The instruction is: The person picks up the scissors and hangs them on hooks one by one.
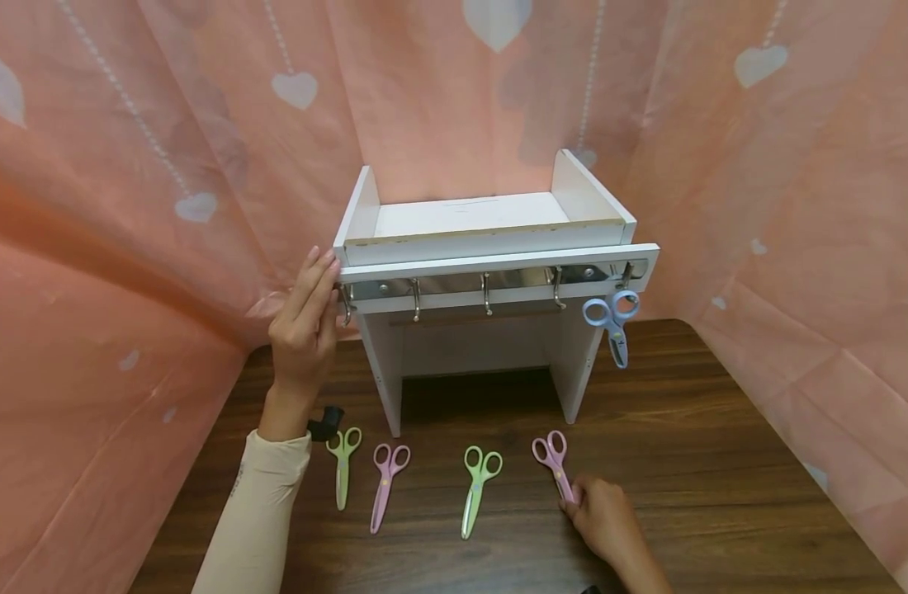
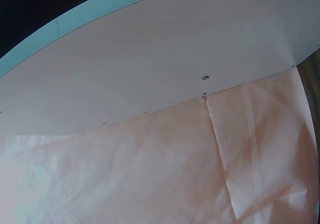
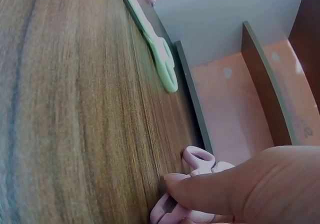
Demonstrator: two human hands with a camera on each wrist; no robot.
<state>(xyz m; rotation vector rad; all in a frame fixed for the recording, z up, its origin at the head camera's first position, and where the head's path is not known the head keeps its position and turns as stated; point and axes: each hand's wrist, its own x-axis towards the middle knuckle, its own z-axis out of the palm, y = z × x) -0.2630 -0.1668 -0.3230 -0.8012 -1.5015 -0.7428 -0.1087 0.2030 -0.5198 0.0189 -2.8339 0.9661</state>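
Note:
My left hand (image 1: 304,326) lies against the left end of a white hook rail (image 1: 454,266), its fingers straight. The rail fronts a small white shelf unit (image 1: 469,247). From its rightmost hook hang blue scissors (image 1: 613,322), handles up. Low on the right, my right hand (image 1: 602,516) pinches pink scissors (image 1: 558,470) near the blade end, handles toward the shelf. In the right wrist view, my thumb (image 3: 215,189) crosses over these scissors. The left wrist view shows only the unit's white side panel (image 2: 150,59) and the pink cloth; the left hand is out of it.
On the brown wooden table (image 1: 692,478) lie green scissors (image 1: 342,474), another pink pair (image 1: 383,495) and a second green pair (image 1: 472,499), handles toward the shelf. Several metal hooks (image 1: 487,295) line the rail. Pink cloth (image 1: 454,99) with hearts surrounds the table.

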